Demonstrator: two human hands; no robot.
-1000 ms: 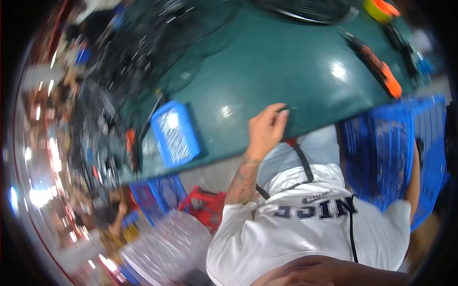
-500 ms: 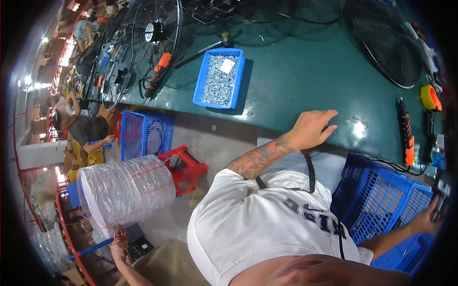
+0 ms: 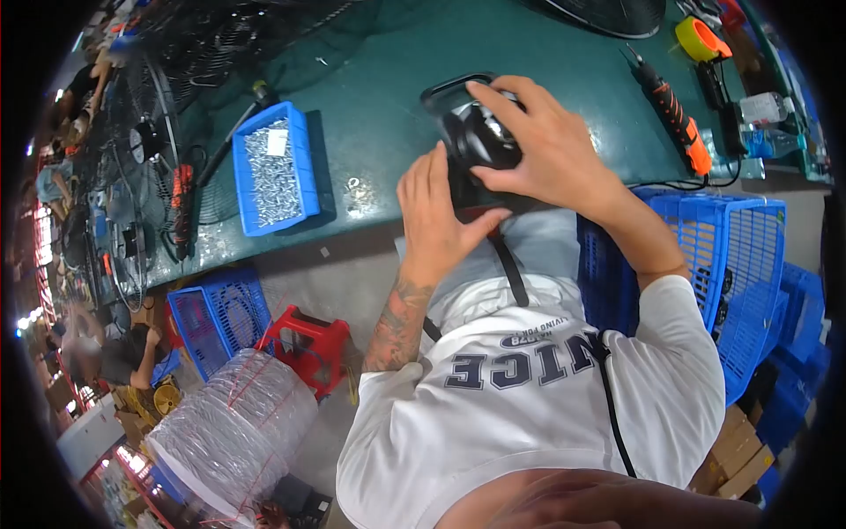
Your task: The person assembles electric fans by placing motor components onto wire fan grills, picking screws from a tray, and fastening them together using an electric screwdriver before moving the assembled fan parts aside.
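Note:
My right hand (image 3: 560,145) grips a black, glossy rounded part (image 3: 495,141) with a looped black frame at its upper left, held over the front edge of the green table (image 3: 388,97). Beside that part, on its lower left, is my left hand (image 3: 432,207); its fingers point up and its thumb is spread to the right, with nothing seen in its grasp. Contact between its fingertips and the part is unclear. A blue tray (image 3: 312,167) of silver screws lies farther left on the table.
An orange-black electric screwdriver (image 3: 674,115) and yellow-orange tape (image 3: 696,40) lie right. Fan grilles (image 3: 229,53) and another screwdriver (image 3: 182,207) are left. Blue crates (image 3: 740,273), a red stool (image 3: 308,344) and a wrapped roll (image 3: 242,423) stand below. A person (image 3: 128,353) is at far left.
My right hand has come up from the crates at the right, bringing the black part over the table edge. My left hand has turned, with its fingers now pointing up beside the part.

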